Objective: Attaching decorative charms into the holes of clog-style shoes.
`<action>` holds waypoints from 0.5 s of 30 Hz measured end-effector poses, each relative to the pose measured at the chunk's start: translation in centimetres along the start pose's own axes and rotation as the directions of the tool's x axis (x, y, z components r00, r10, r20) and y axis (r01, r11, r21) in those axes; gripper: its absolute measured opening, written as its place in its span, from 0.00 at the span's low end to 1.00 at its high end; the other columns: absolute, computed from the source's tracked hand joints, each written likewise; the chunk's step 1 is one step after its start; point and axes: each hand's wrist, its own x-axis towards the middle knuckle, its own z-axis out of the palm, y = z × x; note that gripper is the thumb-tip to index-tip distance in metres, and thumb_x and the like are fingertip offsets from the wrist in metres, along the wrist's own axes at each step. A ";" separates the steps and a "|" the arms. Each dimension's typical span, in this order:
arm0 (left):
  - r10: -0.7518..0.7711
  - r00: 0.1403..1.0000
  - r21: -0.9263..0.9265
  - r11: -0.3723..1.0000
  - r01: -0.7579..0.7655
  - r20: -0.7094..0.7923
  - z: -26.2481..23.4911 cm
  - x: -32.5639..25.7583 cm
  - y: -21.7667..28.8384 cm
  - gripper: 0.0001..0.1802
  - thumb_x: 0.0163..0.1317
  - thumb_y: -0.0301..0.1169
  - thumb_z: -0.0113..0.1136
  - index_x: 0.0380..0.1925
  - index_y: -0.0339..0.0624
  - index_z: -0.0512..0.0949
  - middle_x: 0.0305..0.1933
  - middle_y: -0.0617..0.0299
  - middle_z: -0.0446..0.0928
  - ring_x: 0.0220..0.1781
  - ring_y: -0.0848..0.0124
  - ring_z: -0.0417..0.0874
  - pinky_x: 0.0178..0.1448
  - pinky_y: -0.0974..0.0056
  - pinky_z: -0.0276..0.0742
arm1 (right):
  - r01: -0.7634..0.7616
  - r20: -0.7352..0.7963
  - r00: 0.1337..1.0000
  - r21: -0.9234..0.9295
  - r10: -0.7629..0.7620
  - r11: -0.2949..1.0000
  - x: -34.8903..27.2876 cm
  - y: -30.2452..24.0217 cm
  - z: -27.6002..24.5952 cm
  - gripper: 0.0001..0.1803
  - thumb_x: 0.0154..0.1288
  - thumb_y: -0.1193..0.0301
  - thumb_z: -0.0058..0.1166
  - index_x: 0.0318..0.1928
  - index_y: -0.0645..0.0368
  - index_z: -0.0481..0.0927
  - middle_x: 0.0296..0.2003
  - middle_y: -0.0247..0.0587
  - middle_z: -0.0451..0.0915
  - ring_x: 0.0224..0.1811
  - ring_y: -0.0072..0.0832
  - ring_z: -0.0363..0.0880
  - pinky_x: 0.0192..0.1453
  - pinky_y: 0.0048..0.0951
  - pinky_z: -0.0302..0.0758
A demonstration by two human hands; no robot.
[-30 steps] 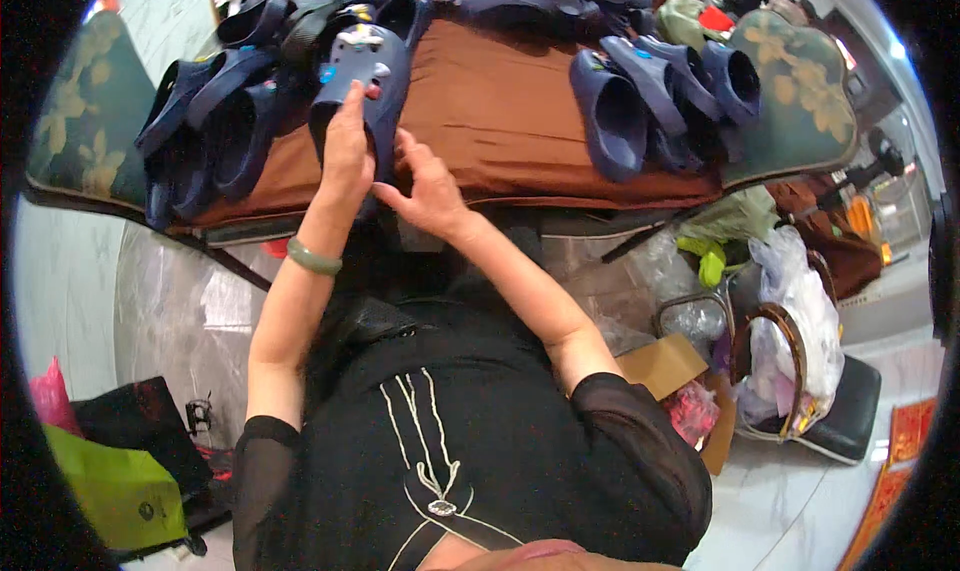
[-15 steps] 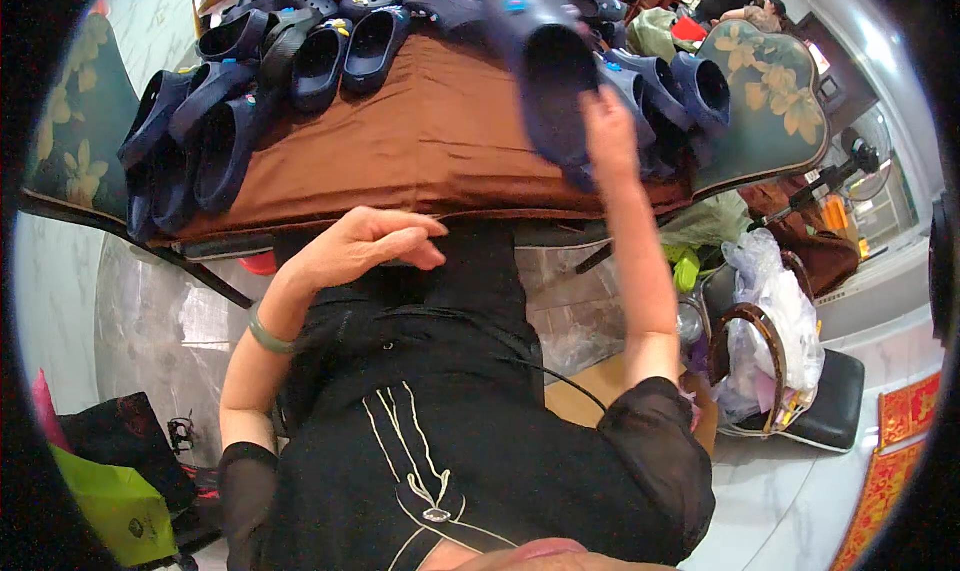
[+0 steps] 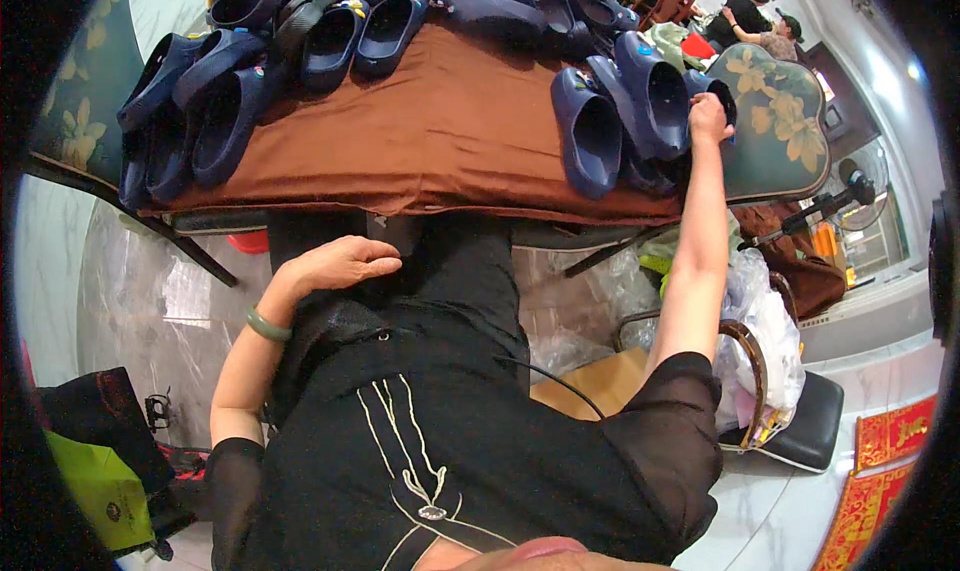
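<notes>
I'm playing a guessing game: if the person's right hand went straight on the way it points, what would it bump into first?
Most likely the rightmost dark blue clog: the right hand overlaps it in the picture and may be touching it, though depth is hard to judge.

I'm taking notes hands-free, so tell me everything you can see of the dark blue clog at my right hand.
The dark blue, moulded clog looks like foam or rubber. It is the rightmost one in the group on the right. Its toe end lies away from you, and its dark foot opening shows. Your bare right hand covers part of its near end; whether the fingers grip is hard to tell. A similar clog sits close on its left.
</notes>
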 end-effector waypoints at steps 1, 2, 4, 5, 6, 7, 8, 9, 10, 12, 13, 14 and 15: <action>0.010 1.000 0.006 1.000 -0.010 0.004 -0.2 0.3 0.3 0.25 0.66 0.44 0.49 0.51 0.33 0.72 0.49 0.50 0.78 0.53 0.64 0.77 0.57 0.64 0.69 | -0.034 -0.048 0.998 0.008 0.034 0.999 0.1 0.5 0.7 0.15 0.62 0.61 0.39 0.37 0.40 0.82 0.40 0.33 0.82 0.46 0.33 0.79 0.64 0.54 0.47; -0.003 1.000 0.006 1.000 0.003 -0.008 -0.1 0.1 0.5 0.24 0.66 0.44 0.49 0.51 0.33 0.72 0.50 0.49 0.78 0.53 0.63 0.77 0.57 0.64 0.69 | -0.079 -0.034 0.996 -0.018 0.078 0.997 -0.6 -0.9 1.2 0.15 0.64 0.62 0.39 0.39 0.36 0.82 0.41 0.34 0.82 0.47 0.34 0.78 0.65 0.56 0.45; -0.007 1.000 0.005 1.000 0.007 -0.017 0.1 0.0 0.6 0.24 0.66 0.43 0.49 0.51 0.33 0.72 0.50 0.49 0.78 0.53 0.62 0.77 0.57 0.64 0.70 | -0.039 -0.015 0.999 -0.038 0.039 0.999 -1.2 -1.6 1.2 0.16 0.66 0.59 0.38 0.43 0.39 0.82 0.44 0.37 0.81 0.50 0.37 0.77 0.65 0.56 0.45; -0.010 1.000 0.028 1.000 0.010 -0.004 0.0 0.1 0.4 0.24 0.66 0.44 0.49 0.51 0.33 0.72 0.50 0.49 0.77 0.53 0.62 0.77 0.57 0.63 0.70 | -0.053 0.004 0.999 -0.038 0.053 0.998 -1.4 -1.9 0.8 0.18 0.66 0.56 0.36 0.45 0.41 0.81 0.46 0.38 0.80 0.52 0.38 0.76 0.65 0.56 0.46; -0.013 1.000 0.052 0.999 0.013 0.011 0.0 0.1 0.3 0.24 0.66 0.44 0.49 0.51 0.33 0.73 0.50 0.48 0.77 0.53 0.61 0.77 0.57 0.63 0.70 | -0.054 0.005 0.998 -0.037 0.055 0.998 -1.3 -2.1 0.6 0.18 0.66 0.56 0.36 0.45 0.41 0.81 0.46 0.38 0.80 0.52 0.38 0.76 0.65 0.56 0.46; -0.014 1.000 0.053 0.999 0.014 0.013 0.1 0.1 0.0 0.24 0.66 0.44 0.49 0.51 0.33 0.73 0.50 0.48 0.77 0.53 0.61 0.77 0.57 0.63 0.70 | -0.053 0.016 0.998 -0.039 0.053 0.998 -1.1 -2.3 0.4 0.19 0.67 0.55 0.36 0.45 0.41 0.81 0.45 0.39 0.81 0.51 0.39 0.76 0.64 0.58 0.46; 0.007 1.000 0.072 0.997 -0.008 0.008 0.1 0.4 -0.2 0.25 0.66 0.45 0.48 0.51 0.33 0.73 0.49 0.47 0.78 0.52 0.58 0.78 0.56 0.62 0.70 | -0.059 0.024 0.998 -0.044 0.060 0.997 -1.0 -2.1 -0.2 0.20 0.67 0.54 0.36 0.45 0.42 0.81 0.45 0.41 0.81 0.51 0.40 0.77 0.63 0.60 0.47; 0.022 1.000 0.084 0.996 -0.021 -0.007 0.2 0.3 -0.4 0.26 0.66 0.47 0.47 0.50 0.34 0.74 0.47 0.46 0.78 0.51 0.56 0.78 0.54 0.60 0.71 | -0.057 0.028 0.998 -0.042 0.058 0.997 -1.3 -3.0 -0.8 0.20 0.67 0.54 0.36 0.45 0.42 0.81 0.45 0.41 0.81 0.51 0.40 0.77 0.63 0.60 0.47; 0.018 1.000 0.082 0.997 -0.017 -0.007 0.3 0.2 -0.5 0.26 0.66 0.47 0.47 0.50 0.34 0.74 0.47 0.46 0.78 0.51 0.56 0.78 0.54 0.60 0.71 | 0.008 -0.030 1.000 -0.004 -0.008 1.000 -1.9 -4.1 -1.4 0.19 0.66 0.53 0.39 0.45 0.45 0.81 0.44 0.42 0.81 0.50 0.41 0.77 0.61 0.57 0.51; 0.014 0.999 0.072 0.997 -0.012 -0.035 0.2 0.2 -0.3 0.26 0.66 0.47 0.47 0.50 0.34 0.74 0.47 0.46 0.78 0.51 0.55 0.78 0.54 0.60 0.71 | 0.285 -0.071 0.959 0.247 -0.275 0.926 -4.0 -5.8 -4.2 0.18 0.63 0.52 0.46 0.41 0.50 0.81 0.40 0.43 0.81 0.47 0.43 0.77 0.56 0.50 0.59; 0.012 0.999 0.068 0.998 -0.009 -0.042 0.1 0.2 -0.5 0.26 0.66 0.47 0.47 0.50 0.34 0.74 0.47 0.46 0.78 0.51 0.55 0.78 0.54 0.60 0.71 | 0.469 -0.093 0.870 0.458 -0.484 0.755 -5.8 -6.7 -5.3 0.18 0.61 0.52 0.50 0.37 0.53 0.81 0.37 0.44 0.81 0.45 0.44 0.76 0.53 0.46 0.63; -0.008 1.000 0.069 0.998 0.009 -0.012 0.1 0.2 -0.8 0.26 0.66 0.46 0.47 0.51 0.34 0.73 0.49 0.47 0.78 0.52 0.57 0.78 0.56 0.61 0.70 | 0.607 -0.117 0.792 0.246 -0.599 0.756 -8.0 -7.5 -5.8 0.18 0.58 0.52 0.54 0.35 0.54 0.80 0.35 0.41 0.80 0.44 0.42 0.75 0.51 0.43 0.64; -0.028 0.999 0.074 0.997 0.027 0.020 0.2 0.1 -1.0 0.25 0.66 0.45 0.48 0.52 0.33 0.72 0.50 0.49 0.77 0.54 0.60 0.77 0.57 0.63 0.69 | 0.708 -0.112 0.703 0.020 -0.702 0.706 -9.9 -8.1 -6.3 0.18 0.55 0.52 0.57 0.32 0.54 0.79 0.33 0.38 0.78 0.43 0.39 0.75 0.48 0.40 0.66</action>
